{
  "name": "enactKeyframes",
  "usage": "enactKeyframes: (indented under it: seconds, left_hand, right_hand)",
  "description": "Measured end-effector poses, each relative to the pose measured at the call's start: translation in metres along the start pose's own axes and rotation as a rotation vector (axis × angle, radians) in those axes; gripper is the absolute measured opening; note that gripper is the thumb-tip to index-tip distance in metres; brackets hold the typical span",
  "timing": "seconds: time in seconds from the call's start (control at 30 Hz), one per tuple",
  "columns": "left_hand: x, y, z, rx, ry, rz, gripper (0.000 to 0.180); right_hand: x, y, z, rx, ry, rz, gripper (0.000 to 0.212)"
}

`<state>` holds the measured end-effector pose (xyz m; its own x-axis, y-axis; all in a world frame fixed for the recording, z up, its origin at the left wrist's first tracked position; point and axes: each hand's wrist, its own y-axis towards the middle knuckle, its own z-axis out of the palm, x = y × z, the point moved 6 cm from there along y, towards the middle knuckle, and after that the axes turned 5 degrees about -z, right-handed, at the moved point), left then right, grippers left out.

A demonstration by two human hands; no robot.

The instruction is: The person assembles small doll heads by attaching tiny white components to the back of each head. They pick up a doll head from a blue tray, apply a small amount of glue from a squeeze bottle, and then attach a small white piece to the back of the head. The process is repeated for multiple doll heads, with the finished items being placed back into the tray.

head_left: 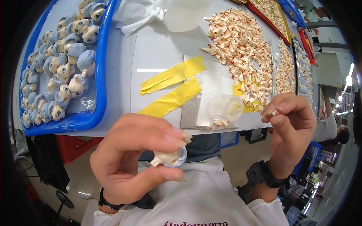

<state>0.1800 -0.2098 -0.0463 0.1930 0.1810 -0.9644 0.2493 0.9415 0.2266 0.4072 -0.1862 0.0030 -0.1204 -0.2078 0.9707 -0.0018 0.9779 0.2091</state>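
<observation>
Between thumb and fingers, my left hand (130,158) grips a small doll head (168,158) with pale blue hair; my fingers hide much of it. My right hand (292,126), raised near the table's front edge, pinches a tiny cream-coloured piece (275,112) between thumb and forefinger. A large pile of small cream pointed pieces with red ends (241,47) is spread beyond that hand. A clear plastic jar (228,108) lies between my hands, with a few of the same pieces beside it.
A blue tray (101,75) of doll heads (64,71) stands at the left. Yellow tape strips (173,75) cross the tabletop. White cloth (137,15) and a translucent container (187,13) sit at the back. More filled trays (269,19) line the right; another person (326,130) is beyond.
</observation>
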Motion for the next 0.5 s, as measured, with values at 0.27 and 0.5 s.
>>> enactKeyframes:
  seconds: [0.27, 0.5]
  left_hand:
    - [0.005, 0.003, 0.005, -0.006, -0.182, -0.065, 0.043]
    - [0.005, 0.005, 0.011, 0.011, -0.193, -0.121, 0.046]
  right_hand:
    - [0.013, 0.006, 0.024, 0.17, -0.555, -0.344, 0.017]
    - [0.032, 0.002, 0.05, 0.2, -0.986, -0.596, 0.015]
